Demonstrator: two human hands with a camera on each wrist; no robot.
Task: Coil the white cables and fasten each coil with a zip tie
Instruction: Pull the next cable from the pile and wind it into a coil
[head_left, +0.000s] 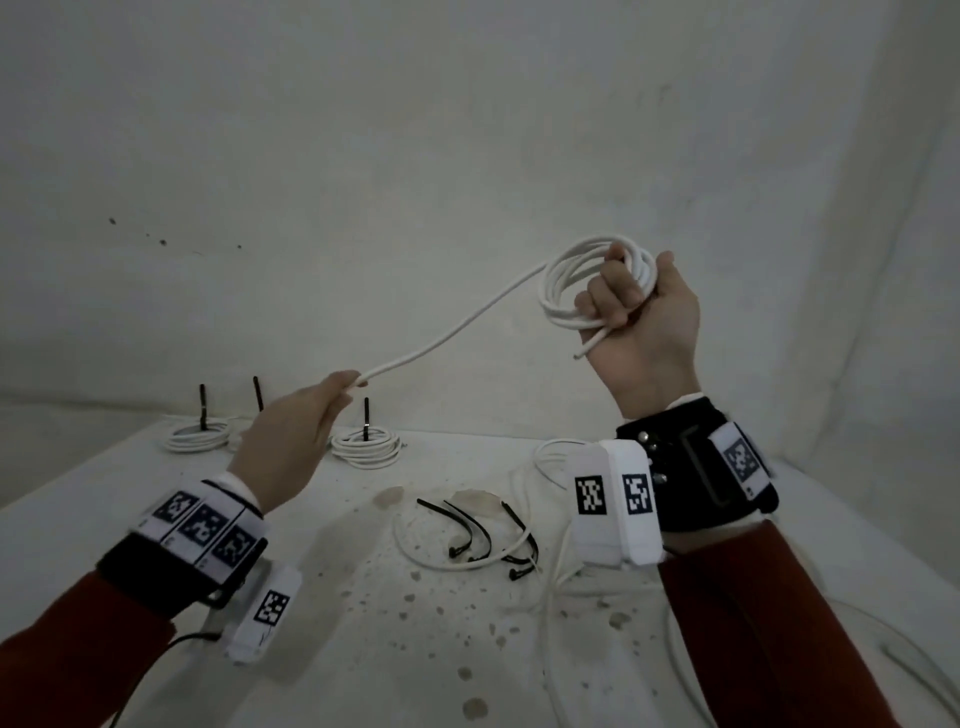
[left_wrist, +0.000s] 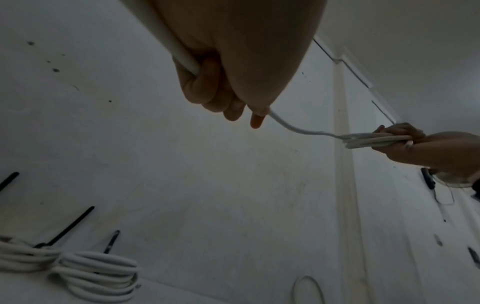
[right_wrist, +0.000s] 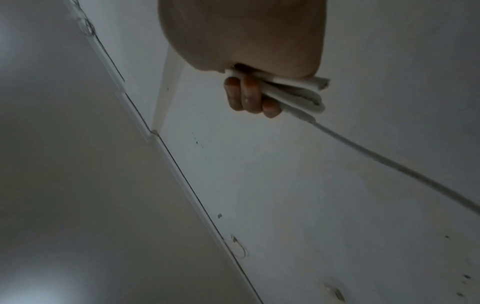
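**Coiling in progress: third coil part-wound, two coils already tied**

I logged the right hand (head_left: 641, 312) raised well above the table (head_left: 156, 499), its fingers curled round a bundle of several loops of white cable (head_left: 558, 288). The short cut end of that cable stuck out below the fist. From the bundle, one free run of the same cable sloped down and leftward to the left hand (head_left: 291, 436), where thumb and fingertips pinched it; the left wrist view showed the run passing on through the palm and out behind the hand. I could not tell how much cable remained unwound behind it.

Status, taken relative to the table:

- Far edge, left: a finished coil (head_left: 197, 439) lay flat, a black zip tie tail standing up from it.
- Far edge, nearer the centre: a second finished coil (head_left: 366, 447), likewise tied. A third upright black tail showed between the two, but the left hand hid what it fastened.
- Centre: several loose black zip ties (head_left: 470, 535) lay over a slack loop of white cable — unused stock, in my judgement.
- Right side, under the right wrist: more loose white cable (head_left: 550, 592) trailed toward the near edge, not yet coiled.

My assessment: at least two coils were complete, the held coil needed its remaining run wound on and a tie fitted, and at least one further cable awaited coiling.
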